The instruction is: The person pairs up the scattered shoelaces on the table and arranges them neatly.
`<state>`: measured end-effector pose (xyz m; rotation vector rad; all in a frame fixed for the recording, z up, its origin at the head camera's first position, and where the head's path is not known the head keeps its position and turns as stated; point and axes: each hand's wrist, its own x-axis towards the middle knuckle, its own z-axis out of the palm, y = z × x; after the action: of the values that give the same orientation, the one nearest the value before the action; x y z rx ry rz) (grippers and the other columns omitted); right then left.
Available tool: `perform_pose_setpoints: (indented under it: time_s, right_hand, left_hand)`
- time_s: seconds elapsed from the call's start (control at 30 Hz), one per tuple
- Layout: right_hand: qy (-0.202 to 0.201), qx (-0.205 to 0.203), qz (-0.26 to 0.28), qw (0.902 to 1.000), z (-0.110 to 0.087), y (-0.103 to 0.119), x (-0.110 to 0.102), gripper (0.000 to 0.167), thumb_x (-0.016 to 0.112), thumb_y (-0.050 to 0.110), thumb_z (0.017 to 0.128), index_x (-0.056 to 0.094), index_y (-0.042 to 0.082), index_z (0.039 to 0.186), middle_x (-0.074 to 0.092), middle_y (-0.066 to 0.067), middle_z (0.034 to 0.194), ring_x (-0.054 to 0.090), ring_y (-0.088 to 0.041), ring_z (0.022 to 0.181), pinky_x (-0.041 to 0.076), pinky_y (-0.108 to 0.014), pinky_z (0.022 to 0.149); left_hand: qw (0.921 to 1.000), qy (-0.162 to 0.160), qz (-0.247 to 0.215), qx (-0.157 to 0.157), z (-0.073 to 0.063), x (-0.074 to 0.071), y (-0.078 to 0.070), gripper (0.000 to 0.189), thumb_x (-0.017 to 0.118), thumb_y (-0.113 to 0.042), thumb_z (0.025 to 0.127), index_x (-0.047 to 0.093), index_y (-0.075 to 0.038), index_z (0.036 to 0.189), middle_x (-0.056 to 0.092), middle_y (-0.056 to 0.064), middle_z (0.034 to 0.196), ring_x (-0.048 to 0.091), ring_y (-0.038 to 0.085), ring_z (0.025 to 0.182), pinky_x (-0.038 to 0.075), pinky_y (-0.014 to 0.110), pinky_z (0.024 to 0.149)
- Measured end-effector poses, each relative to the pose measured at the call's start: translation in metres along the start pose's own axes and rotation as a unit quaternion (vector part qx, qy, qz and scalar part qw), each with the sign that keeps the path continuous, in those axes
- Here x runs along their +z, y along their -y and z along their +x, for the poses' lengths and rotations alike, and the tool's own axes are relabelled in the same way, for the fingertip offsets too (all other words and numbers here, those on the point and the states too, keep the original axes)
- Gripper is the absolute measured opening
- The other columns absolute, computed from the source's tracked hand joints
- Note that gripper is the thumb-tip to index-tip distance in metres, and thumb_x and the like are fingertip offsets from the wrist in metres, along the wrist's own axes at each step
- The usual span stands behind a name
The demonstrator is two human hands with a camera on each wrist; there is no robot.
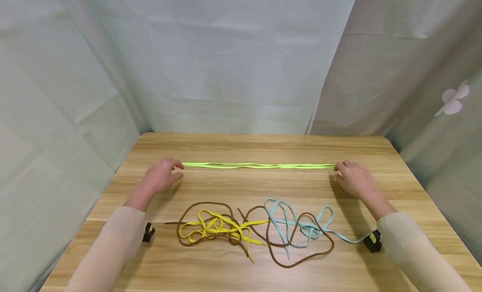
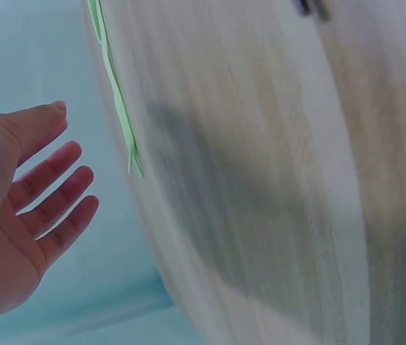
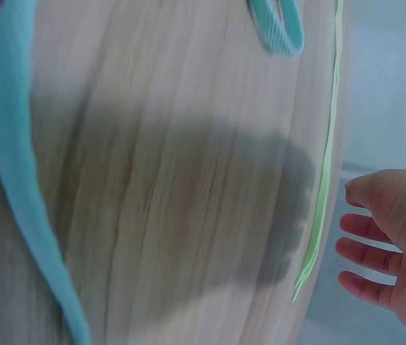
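Observation:
A neon green shoelace lies stretched sideways across the far part of the table, folded into near-parallel strands. By its left end hovers my left hand, fingers loosely bent; the left wrist view shows thumb and fingers apart, with the lace tips free of them. At the other end is my right hand. In the right wrist view its relaxed fingers hold nothing, and the green lace end rests on the wood beside them.
Nearer the front, a yellow shoelace lies tangled with brown cord. To the right, a light blue shoelace is looped with more brown cord. The wooden table has pale curtains behind it.

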<state>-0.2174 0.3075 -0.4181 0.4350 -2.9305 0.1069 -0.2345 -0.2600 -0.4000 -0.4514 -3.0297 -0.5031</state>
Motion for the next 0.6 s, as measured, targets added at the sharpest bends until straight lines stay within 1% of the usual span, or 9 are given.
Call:
perform_pose_setpoints:
  time_s: [0.13,0.3,0.37,0.43,0.53,0.6]
  right_hand:
    - [-0.003,-0.02,-0.005,0.9998,0.0,0.011,-0.002,0.018,0.063,0.012,0.085,0.062,0.003,0.1,0.06,-0.017,0.096,0.058,-0.036,0.082,0.047,-0.044,0.059]
    - [-0.021,-0.057,-0.007,0.9981,-0.002,0.023,-0.003,0.017,0.068,0.01,0.081,0.063,0.005,0.097,0.06,-0.013,0.09,0.058,-0.03,0.073,0.047,-0.039,0.055]
    - [-0.026,-0.072,-0.004,0.997,-0.004,0.026,-0.004,0.018,0.069,0.008,0.079,0.064,0.005,0.096,0.061,-0.012,0.089,0.058,-0.028,0.072,0.047,-0.038,0.055]
    - [-0.031,-0.086,-0.003,0.9958,-0.006,0.029,-0.004,0.018,0.07,0.006,0.077,0.064,0.005,0.095,0.061,-0.012,0.089,0.059,-0.029,0.074,0.048,-0.039,0.057]
    - [-0.038,-0.104,0.005,0.9938,-0.009,0.033,-0.003,0.019,0.071,0.005,0.076,0.064,0.005,0.094,0.062,-0.012,0.091,0.06,-0.032,0.083,0.049,-0.041,0.061]
    - [-0.046,-0.116,0.01,0.9921,-0.013,0.036,-0.003,0.02,0.072,0.004,0.075,0.064,0.005,0.093,0.062,-0.011,0.089,0.059,-0.031,0.081,0.048,-0.039,0.06]
  left_hand:
    - [0.9998,0.001,0.001,0.022,-0.004,0.003,-0.01,0.022,0.065,-0.016,0.084,0.065,-0.006,0.103,0.058,0.017,0.112,0.058,0.034,0.096,0.048,0.048,0.076]
    - [0.9985,-0.005,0.014,0.054,-0.005,0.008,-0.022,0.021,0.067,-0.016,0.082,0.067,-0.006,0.101,0.061,0.014,0.102,0.058,0.03,0.091,0.048,0.045,0.075]
    - [0.998,-0.005,0.016,0.062,-0.006,0.009,-0.027,0.021,0.067,-0.015,0.081,0.067,-0.007,0.1,0.063,0.012,0.1,0.059,0.029,0.09,0.048,0.046,0.075]
    - [0.9974,-0.004,0.014,0.071,-0.007,0.012,-0.032,0.021,0.068,-0.015,0.081,0.067,-0.008,0.1,0.063,0.012,0.101,0.059,0.029,0.091,0.048,0.046,0.077]
    - [0.996,-0.005,0.017,0.088,-0.009,0.016,-0.04,0.021,0.069,-0.015,0.08,0.066,-0.009,0.1,0.064,0.012,0.105,0.06,0.031,0.095,0.048,0.046,0.08]
    - [0.9942,-0.008,0.021,0.105,-0.01,0.019,-0.045,0.022,0.071,-0.015,0.079,0.066,-0.009,0.1,0.063,0.012,0.105,0.06,0.031,0.096,0.049,0.046,0.079]
